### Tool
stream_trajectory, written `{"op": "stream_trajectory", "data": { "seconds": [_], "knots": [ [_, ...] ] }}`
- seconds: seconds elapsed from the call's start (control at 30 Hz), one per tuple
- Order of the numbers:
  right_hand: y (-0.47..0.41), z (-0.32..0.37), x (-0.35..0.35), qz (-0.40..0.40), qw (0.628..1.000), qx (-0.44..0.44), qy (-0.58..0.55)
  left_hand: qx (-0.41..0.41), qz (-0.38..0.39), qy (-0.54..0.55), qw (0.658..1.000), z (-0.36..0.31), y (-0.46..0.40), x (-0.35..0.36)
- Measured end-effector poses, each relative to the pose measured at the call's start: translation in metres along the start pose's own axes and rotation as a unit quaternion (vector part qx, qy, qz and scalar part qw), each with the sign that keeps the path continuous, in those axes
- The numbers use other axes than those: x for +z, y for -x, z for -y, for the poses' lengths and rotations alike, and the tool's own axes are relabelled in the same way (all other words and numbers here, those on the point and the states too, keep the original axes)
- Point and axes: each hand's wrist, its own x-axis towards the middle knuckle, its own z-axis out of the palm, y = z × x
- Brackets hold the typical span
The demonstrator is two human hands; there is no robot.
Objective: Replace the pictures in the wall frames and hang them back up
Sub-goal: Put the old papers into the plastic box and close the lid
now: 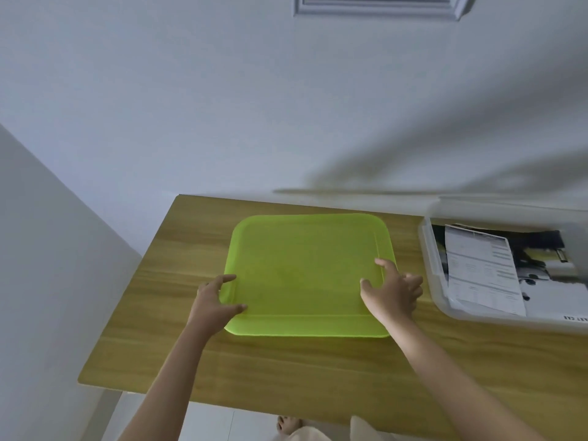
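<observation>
On the wooden table, the left hand and right hand pinch the green tray's side rims — lift both sides together, keeping it level.

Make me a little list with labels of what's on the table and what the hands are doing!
surface: wooden table
middle: flat green plastic tray, nothing on it
left hand: grips the tray's left edge
right hand: fingers curled at the tray's right edge
right side: clear plastic bin holding printed papers
wall: white picture frame, mostly out of view
</observation>
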Motion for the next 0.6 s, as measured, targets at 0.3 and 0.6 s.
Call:
{"op": "stream_trajectory", "data": {
  "seconds": [0.3, 0.6],
  "knots": [
    [-0.051, -0.045, -0.107, -0.065, 0.998, -0.022, 0.008, 0.092, 0.025, 0.059, 0.994, -0.102, 0.013, 0.048],
    [-0.133, -0.164, -0.243, -0.098, 0.993, 0.053, 0.030, 0.172, 0.065, -0.005, 0.983, -0.235, 0.044, 0.198]
  ]
}}
